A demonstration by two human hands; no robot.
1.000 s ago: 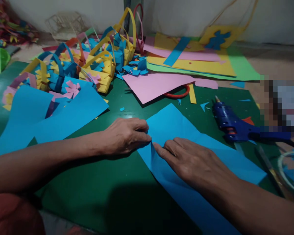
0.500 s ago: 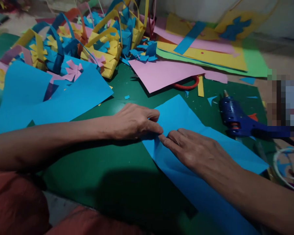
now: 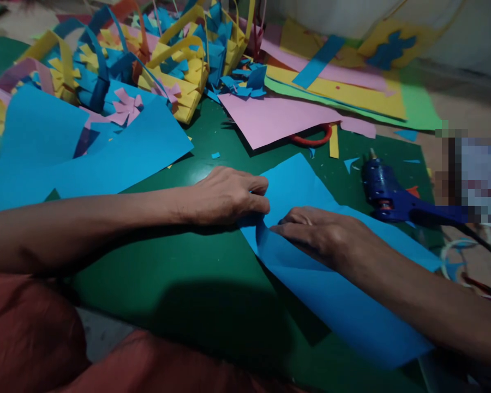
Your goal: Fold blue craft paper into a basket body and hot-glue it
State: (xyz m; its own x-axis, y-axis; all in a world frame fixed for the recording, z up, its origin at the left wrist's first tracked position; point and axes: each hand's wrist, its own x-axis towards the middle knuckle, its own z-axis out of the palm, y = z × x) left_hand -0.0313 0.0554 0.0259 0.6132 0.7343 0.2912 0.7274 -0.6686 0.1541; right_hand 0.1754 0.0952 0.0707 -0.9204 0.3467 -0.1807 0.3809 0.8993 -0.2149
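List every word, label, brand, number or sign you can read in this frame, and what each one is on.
No text can be read anywhere in view.
Creased blue sheet: no printing visible.
Blue glue gun: no legible lettering or brand.
Pixelated patch at right: blocked out, unreadable.

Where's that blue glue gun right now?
In the head view, the blue glue gun lies toward the right of the green table, just beyond the blue sheet that the right hand is touching.
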